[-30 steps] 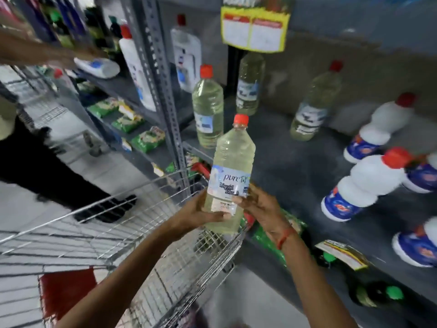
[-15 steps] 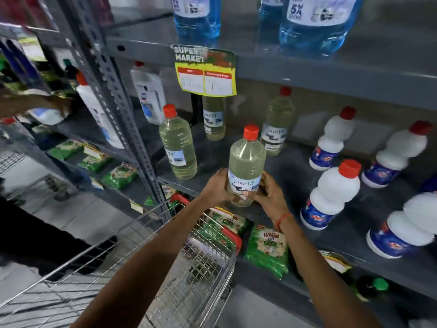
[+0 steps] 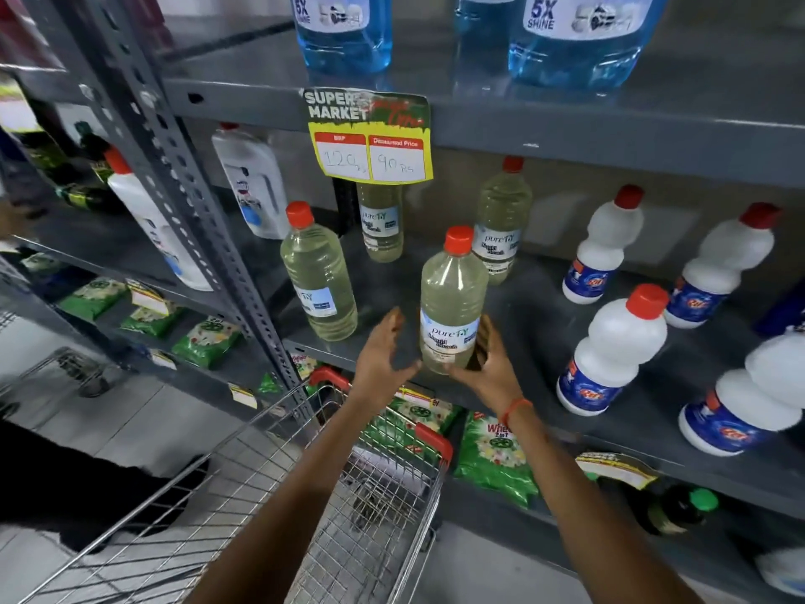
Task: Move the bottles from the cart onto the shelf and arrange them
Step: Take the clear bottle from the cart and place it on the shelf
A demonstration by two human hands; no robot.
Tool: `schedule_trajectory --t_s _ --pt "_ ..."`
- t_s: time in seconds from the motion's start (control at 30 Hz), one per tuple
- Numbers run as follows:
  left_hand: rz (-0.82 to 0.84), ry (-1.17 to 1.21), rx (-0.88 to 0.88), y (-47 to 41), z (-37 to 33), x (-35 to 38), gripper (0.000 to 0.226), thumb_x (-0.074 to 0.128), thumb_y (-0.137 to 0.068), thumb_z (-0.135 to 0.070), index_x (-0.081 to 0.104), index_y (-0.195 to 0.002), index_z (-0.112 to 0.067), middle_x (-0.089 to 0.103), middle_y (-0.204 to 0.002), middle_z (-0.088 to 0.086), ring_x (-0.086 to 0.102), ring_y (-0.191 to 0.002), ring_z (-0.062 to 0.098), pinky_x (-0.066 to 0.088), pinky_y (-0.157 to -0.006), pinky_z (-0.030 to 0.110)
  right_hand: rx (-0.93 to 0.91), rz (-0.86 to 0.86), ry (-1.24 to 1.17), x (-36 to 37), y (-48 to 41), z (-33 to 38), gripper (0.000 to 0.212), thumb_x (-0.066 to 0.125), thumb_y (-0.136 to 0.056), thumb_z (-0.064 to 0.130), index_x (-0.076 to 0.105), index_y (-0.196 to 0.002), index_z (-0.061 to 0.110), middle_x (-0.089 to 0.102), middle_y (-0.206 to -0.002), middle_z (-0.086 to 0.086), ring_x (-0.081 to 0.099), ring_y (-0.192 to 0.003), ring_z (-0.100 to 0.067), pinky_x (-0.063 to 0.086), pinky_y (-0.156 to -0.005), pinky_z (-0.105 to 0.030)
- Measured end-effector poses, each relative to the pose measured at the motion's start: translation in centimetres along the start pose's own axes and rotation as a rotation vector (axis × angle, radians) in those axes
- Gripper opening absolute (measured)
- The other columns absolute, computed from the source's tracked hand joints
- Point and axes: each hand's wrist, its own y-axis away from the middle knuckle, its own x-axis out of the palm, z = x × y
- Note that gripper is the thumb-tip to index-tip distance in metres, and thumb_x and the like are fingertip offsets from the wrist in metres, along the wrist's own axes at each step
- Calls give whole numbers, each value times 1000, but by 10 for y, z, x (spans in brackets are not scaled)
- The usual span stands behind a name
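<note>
A clear bottle of pale yellow liquid with a red cap point(image 3: 453, 298) stands upright near the front edge of the grey shelf point(image 3: 536, 316). My left hand point(image 3: 383, 355) is just left of it, fingers spread, off the bottle. My right hand point(image 3: 488, 364) is at its lower right, fingers apart, at or just off its base. Three like bottles stand on the same shelf: one to the left point(image 3: 318, 276), two behind point(image 3: 381, 220) point(image 3: 501, 220). The wire cart point(image 3: 305, 494) is below my arms.
White bottles with red caps and blue labels point(image 3: 610, 355) fill the shelf's right side. A yellow price tag point(image 3: 372, 137) hangs from the shelf above, which carries blue bottles point(image 3: 344, 28). Green packets point(image 3: 492, 459) lie on the lower shelf. A perforated upright point(image 3: 174, 176) stands left.
The bottle went from held over the cart to standing on the shelf. My left hand has come off it and my right hand has loosened at its base.
</note>
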Motion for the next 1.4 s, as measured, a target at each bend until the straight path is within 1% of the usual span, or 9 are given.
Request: schedule_trajectory --t_s 0.03,0.1,0.2,0.3,0.5,0.7,0.87,1.0,1.4 --pt "-156 7 1 6 4 -5 81 78 -74 -9 35 -142 -16 51 -137 6 50 -125 22 42 -104 21 7 -44 11 8 1 -1 104 85 -60 5 26 -144 16 54 -130 5 54 -116 -4 45 -95 -17" --pt "-474 -3 -38 11 12 -14 72 77 -74 -13 41 -136 -20 50 -127 8 51 -117 25 47 -101 40 -16 -159 44 23 2 -4 92 90 -52 13 41 -128 24 64 -111 9 63 -98 4 47 -81 -5" --pt "-686 -80 -179 1 23 -29 98 83 -67 -18 25 -145 -13 32 -137 21 38 -125 35 40 -105 49 -50 -320 100 40 0 -2 86 92 -47 18 47 -121 14 65 -113 -7 64 -103 -16 51 -83 -18" --pt "-581 -101 -276 -16 39 -43 118 86 -64 -25 8 -150 -8 22 -151 23 29 -138 38 33 -110 49 -68 -402 170 45 0 -4 81 90 -48 20 51 -118 12 63 -115 -10 60 -107 -23 49 -87 -29" --pt "-476 -16 -212 -36 62 -64 82 87 -61 -29 44 -129 -17 60 -128 6 57 -110 23 39 -84 28 -52 -491 171 39 1 -9 75 90 -47 22 53 -111 12 65 -106 -8 62 -101 -23 52 -84 -31" --pt "-472 -94 -210 -38 67 -69 85 87 -58 -38 43 -128 -15 62 -127 7 60 -111 30 48 -89 42 -37 -492 145 40 1 -8 75 90 -48 22 51 -111 15 67 -108 -9 64 -100 -20 53 -84 -32" --pt "-463 -104 -225 -38 70 -71 83 88 -56 -39 46 -123 -13 64 -122 9 61 -108 30 49 -88 41 0 -498 95 42 4 -7 73 88 -47 23 48 -108 20 67 -106 -5 66 -97 -18 51 -76 -21" --pt "-460 -122 -219 -38 70 -72 84 88 -56 -40 47 -123 -12 65 -122 9 62 -108 30 48 -87 39 21 -516 135 40 9 -7 78 88 -47 28 49 -115 19 67 -109 -2 65 -99 -17 51 -82 -28" --pt "-421 -141 -201 -39 73 -75 84 86 -57 -44 48 -126 -15 65 -123 8 62 -109 30 48 -85 38 19 -512 183 36 14 -7 79 89 -51 27 48 -118 15 69 -111 -4 65 -100 -20 49 -82 -25"
